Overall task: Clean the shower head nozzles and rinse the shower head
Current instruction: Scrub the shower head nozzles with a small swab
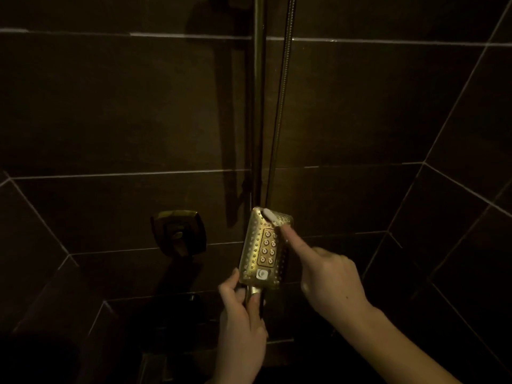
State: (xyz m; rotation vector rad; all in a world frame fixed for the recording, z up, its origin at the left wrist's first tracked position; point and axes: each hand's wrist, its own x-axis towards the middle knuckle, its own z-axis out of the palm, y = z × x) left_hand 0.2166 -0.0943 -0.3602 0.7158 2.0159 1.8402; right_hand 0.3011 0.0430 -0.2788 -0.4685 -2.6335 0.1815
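- Left hand [239, 314] is gripping the handle [253, 293] of the gold shower head [264, 246], fingers [232, 278] curled round the stem just below the plate; thumb is lying along the handle front.
- Shower head is being held up in front of the dark tiled wall [110, 106], nozzle face turned toward the camera, tilted slightly right at the top.
- Face is showing rows of small nozzles round the edge, a central panel of larger round nozzles [267, 246] in two columns, and a white button [262, 274] near the bottom edge.
- Right hand [329, 275] is reaching in from the right, index finger [293, 239] stretched out along the right side of the nozzle face, other fingers curled in.
- A small white brush or toothbrush head [270, 216] is lying against the top corner of the face, just past the index fingertip; its handle is hidden under the finger, so the exact grip cannot be told, but the hand looks clamped on it.
- Slide rail [259, 106] and metal hose [281, 106] are running up the wall behind the head.
- Square gold valve control [178, 232] is sitting on the wall left of the shower head, well apart from both hands.
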